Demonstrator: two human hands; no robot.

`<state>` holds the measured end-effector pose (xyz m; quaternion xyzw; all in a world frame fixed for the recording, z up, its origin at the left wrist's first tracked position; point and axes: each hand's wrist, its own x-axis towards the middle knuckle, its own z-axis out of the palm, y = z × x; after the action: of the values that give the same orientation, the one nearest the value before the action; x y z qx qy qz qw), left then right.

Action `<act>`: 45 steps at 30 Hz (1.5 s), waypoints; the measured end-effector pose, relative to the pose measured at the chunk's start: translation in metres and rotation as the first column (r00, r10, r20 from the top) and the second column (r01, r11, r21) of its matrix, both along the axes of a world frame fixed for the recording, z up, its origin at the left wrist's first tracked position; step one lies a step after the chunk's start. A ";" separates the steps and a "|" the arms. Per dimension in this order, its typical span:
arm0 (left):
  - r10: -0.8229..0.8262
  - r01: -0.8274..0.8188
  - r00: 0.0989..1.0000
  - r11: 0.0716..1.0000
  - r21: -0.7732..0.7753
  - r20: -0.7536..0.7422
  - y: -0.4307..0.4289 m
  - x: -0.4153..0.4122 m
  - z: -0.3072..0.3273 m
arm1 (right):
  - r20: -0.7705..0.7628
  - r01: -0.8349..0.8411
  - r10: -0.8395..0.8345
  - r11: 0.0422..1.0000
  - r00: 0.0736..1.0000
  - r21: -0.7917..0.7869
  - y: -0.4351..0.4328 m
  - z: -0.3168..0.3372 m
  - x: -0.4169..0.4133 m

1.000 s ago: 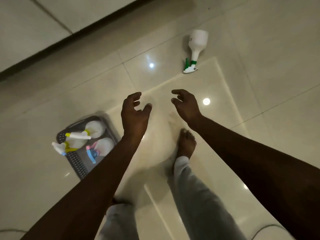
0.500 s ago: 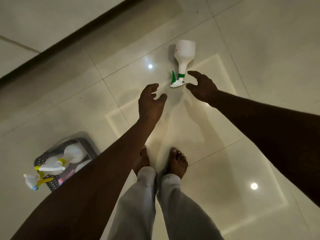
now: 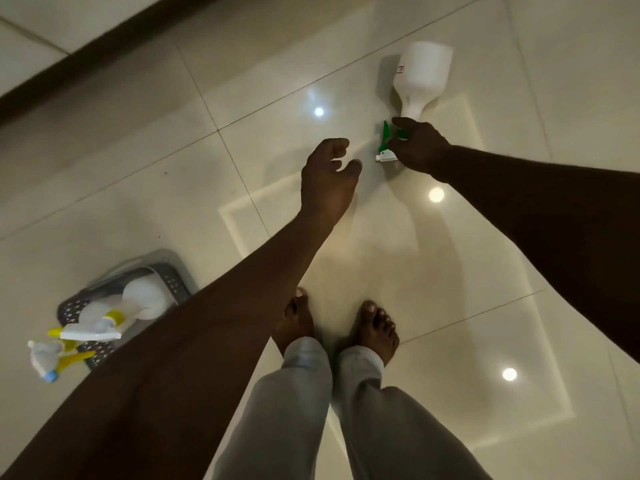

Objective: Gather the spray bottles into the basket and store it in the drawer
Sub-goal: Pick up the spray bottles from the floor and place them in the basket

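Grasping the spray bottle by its green head, right hand at the floor; left hand grip released.

I see the white plastic spray bottle with the green trigger lying on the glossy tiled floor, ahead to the right, base away from me, head in my right hand. My left hand hangs just left of it. The dark perforated plastic basket sits near left, well apart, with pale plastic spray bottles with yellow triggers lying in it, heads over its near rim.
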<state>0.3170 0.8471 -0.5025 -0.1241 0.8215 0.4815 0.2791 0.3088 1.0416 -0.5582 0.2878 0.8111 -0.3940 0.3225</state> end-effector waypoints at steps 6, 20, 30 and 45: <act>0.064 -0.065 0.997 0.998 0.017 0.037 -0.014 0.002 0.016 | -0.121 0.058 -0.051 0.997 0.991 0.052 -0.008 0.022 0.008; 0.149 -0.182 0.958 0.977 0.115 0.245 -0.091 0.060 0.175 | 0.064 0.493 -0.555 0.674 0.829 -0.549 -0.140 0.223 0.098; 0.360 -0.380 0.919 0.918 0.117 0.161 -0.206 0.160 0.226 | 0.215 0.504 -0.479 0.628 0.851 -0.594 -0.276 0.273 0.165; 0.436 -0.435 0.898 0.900 -0.032 0.058 -0.452 0.290 0.235 | 0.072 0.290 -0.281 0.920 0.957 -0.264 -0.493 0.257 0.243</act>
<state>0.6066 0.3950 -0.2676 -0.3222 0.7679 0.5201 0.1896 0.5522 0.5485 -0.3009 0.3625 0.6934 -0.5394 0.3111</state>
